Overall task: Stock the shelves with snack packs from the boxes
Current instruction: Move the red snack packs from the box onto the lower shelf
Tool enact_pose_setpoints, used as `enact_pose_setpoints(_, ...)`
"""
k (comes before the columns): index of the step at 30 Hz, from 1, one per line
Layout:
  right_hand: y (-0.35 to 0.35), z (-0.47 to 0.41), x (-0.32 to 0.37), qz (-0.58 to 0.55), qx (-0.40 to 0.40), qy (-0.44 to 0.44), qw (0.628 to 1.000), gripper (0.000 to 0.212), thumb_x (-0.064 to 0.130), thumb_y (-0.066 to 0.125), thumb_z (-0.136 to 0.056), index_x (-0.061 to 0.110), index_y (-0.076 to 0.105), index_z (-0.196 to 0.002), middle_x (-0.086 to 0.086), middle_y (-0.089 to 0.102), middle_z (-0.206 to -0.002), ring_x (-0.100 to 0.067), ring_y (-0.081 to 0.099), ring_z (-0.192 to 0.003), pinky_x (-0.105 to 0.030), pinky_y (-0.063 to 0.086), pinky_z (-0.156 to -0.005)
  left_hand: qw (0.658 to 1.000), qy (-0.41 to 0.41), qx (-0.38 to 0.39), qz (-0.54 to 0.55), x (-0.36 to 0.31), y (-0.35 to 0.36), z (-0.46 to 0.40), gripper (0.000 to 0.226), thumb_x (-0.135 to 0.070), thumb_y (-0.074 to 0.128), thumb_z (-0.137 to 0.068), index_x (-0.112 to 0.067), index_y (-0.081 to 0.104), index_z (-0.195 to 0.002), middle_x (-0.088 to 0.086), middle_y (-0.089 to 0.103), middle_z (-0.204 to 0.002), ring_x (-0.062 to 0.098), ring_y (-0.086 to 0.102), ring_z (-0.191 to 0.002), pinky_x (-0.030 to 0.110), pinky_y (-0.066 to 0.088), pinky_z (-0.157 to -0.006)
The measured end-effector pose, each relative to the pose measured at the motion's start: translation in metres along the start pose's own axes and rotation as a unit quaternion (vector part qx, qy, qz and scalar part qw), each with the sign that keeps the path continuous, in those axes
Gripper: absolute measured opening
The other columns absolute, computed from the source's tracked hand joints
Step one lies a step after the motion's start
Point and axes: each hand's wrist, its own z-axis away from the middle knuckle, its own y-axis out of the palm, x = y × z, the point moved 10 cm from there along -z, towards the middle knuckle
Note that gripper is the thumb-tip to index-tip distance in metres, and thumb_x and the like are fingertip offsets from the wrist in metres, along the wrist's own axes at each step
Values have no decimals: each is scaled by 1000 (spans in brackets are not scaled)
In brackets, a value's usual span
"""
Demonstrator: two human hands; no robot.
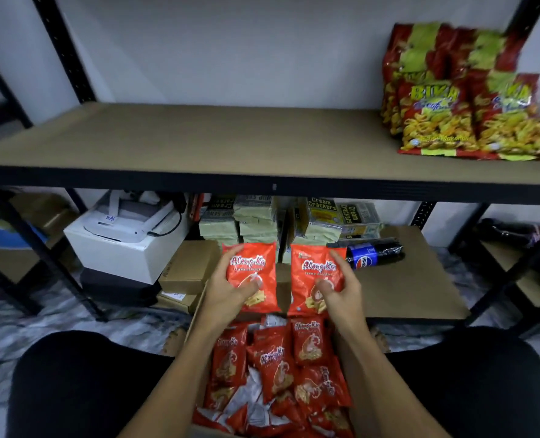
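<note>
At seven o'clock of centre, the left hand (227, 290) grips one glossy red snack pack (252, 276) upright; just beside it, the right hand (341, 295) grips a second red snack pack (316, 276). Both packs hover above the open brown cardboard box (199, 314) of red packs at six o'clock, below the brown board shelf (199, 137).

Two red snack packs (252, 276) upright side by side above an open box (199, 314) of matching packs
</note>
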Motion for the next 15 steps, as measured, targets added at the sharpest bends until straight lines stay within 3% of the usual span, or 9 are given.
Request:
enact_pose_setpoints(4,-16,-3,105,17,-25,-160,987,65,7,70,-87,40,44,-137,9,53,-134,-12,60,-116,-36,55,-89,987,156,12,-28,-108,16,-4,81,0,83,-66,-37,46,-129,-20,59,-112,0,64,-95,17,52,-74)
enact_pose_setpoints(7,-23,-7,163,22,-33,-227,973,75,-2,66,-85,37,38,-142,6,47,-136,-7,56,-117,-25,54,-86,974,222,24,-27,-167,24,-2,92,6,82,-65,-32,38,-137,-19,54,-119,-3,62,-97,17,52,-74)
enact_pose_setpoints(15,-33,-82,251,90,-72,-283,952,90,-12,61,-76,42,35,-143,3,41,-132,-12,50,-120,-40,54,-94,950,306,47,-39,-261,53,-65,93,19,76,-65,-25,36,-136,-12,50,-122,-9,60,-96,15,51,-73)
